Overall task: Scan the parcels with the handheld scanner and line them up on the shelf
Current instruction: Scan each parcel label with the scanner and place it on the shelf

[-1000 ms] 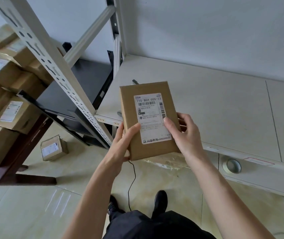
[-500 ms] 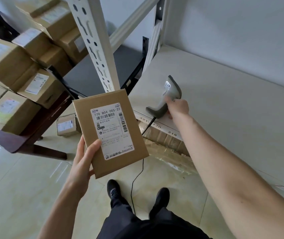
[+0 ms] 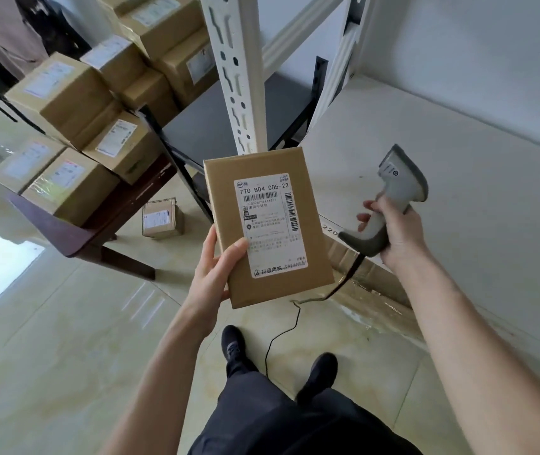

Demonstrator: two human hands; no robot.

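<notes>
- Above the glossy tiled floor [image 3: 65, 339], the left hand [image 3: 212, 270] grips a flat brown cardboard parcel [image 3: 267, 228] by its lower left corner, thumb across the white shipping label [image 3: 270, 224], which faces up.
- Just right of it, apart from the parcel, the right hand [image 3: 400, 231] is wrapped round the handle of a grey corded handheld scanner [image 3: 393, 195], held off the pale shelf board [image 3: 459, 178].
- Left of the shelf, stacked brown cardboard boxes [image 3: 75, 133] sit on a dark table.

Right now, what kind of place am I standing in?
Probably a parcel depot or stockroom: labelled cardboard boxes are stacked at the left, metal shelving stands ahead, and your right hand holds a barcode scanner beside the parcel in your left hand.
</notes>
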